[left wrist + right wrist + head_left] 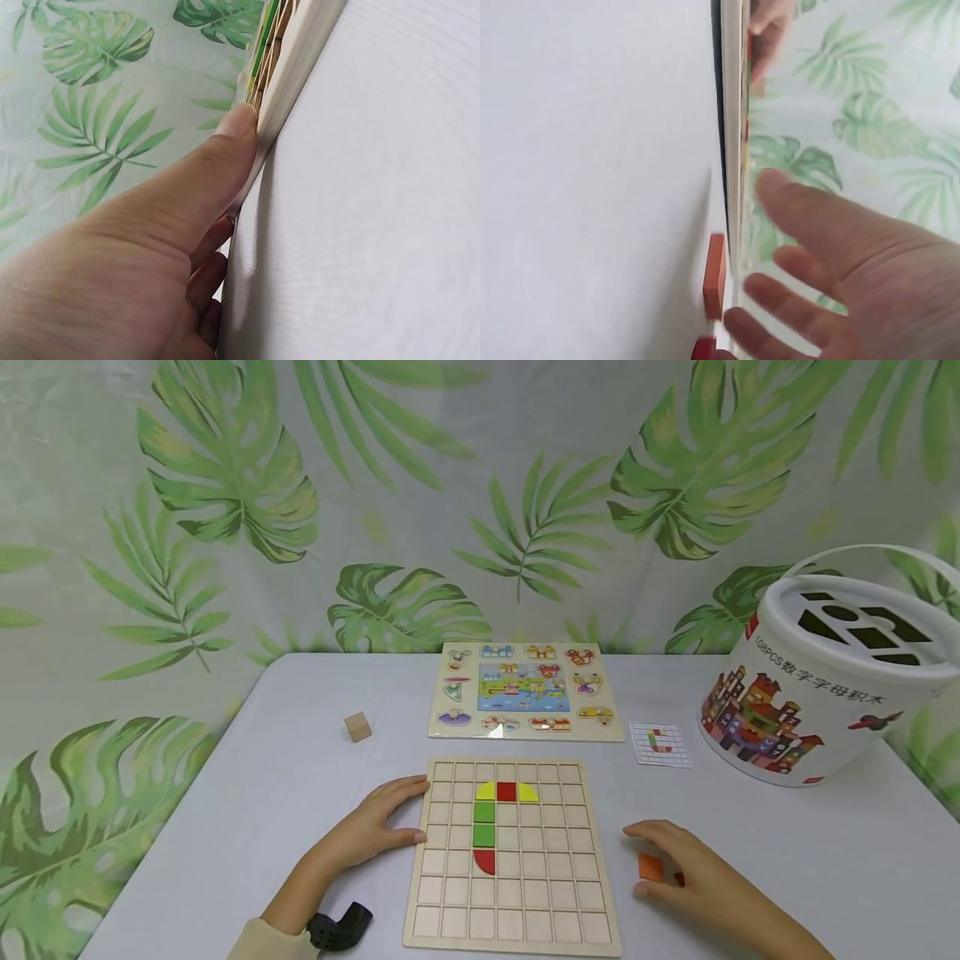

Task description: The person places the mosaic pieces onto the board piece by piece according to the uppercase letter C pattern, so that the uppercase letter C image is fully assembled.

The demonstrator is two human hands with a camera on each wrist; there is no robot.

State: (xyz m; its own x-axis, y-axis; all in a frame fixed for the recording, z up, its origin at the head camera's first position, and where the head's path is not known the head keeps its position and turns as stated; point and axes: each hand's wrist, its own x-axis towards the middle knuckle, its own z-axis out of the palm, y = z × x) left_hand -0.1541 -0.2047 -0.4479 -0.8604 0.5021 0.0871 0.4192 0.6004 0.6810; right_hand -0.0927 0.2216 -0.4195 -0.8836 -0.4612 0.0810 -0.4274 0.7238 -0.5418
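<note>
A wooden grid board (540,885) lies on the table. Set in it are a yellow quarter-round (486,791), a red square (506,792), another yellow quarter-round (528,792), two green squares (483,824) and a red quarter-round (485,861). The left hand (375,822) rests at the board's left edge; its thumb touches the rim in the left wrist view. To the board's right, the right hand (686,868) hovers with fingers spread above an orange square tile (650,867), holding nothing. A dark red piece (679,878) sits partly hidden beneath that hand.
A picture card (660,745) with a coloured grid pattern lies behind the right hand. Farther back are a knob puzzle board (525,693) and a white lidded bucket (810,693). A small wooden cube (357,727) stands at the back left.
</note>
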